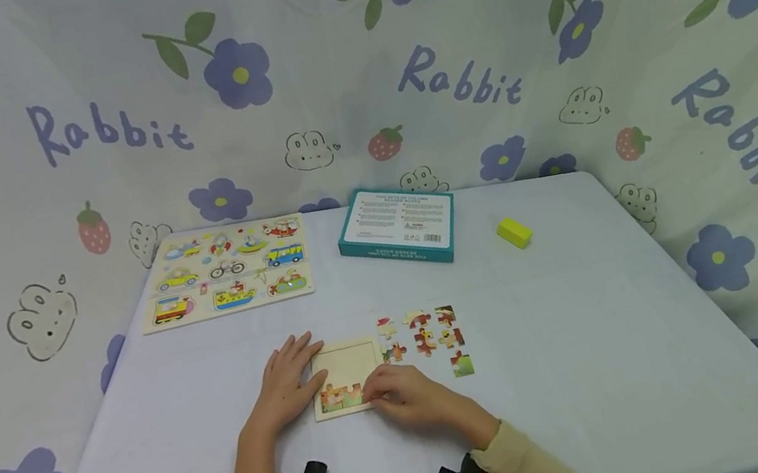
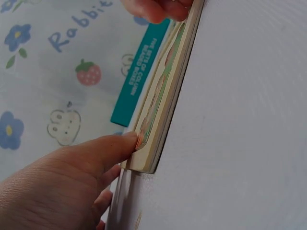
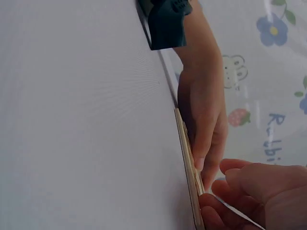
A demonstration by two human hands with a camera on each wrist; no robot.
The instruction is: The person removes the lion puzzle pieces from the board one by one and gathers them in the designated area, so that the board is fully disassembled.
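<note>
A shallow square wooden puzzle tray lies on the table, with a few orange-and-green puzzle pieces along its near edge. My left hand spreads along the tray's left side, its thumb resting on the rim beside the pieces and its fingers stretched toward the far corner. At the tray's near right corner, my right hand has its thumb and fingers bunched, pinching at the right edge of a piece. Those fingertips hide that corner. Several loose puzzle pieces lie in rows just right of the tray.
A wooden picture board with vehicles lies at the far left. Behind the tray is a teal-and-white box, and a yellow block sits to its right. Patterned cloth hangs beyond the white table.
</note>
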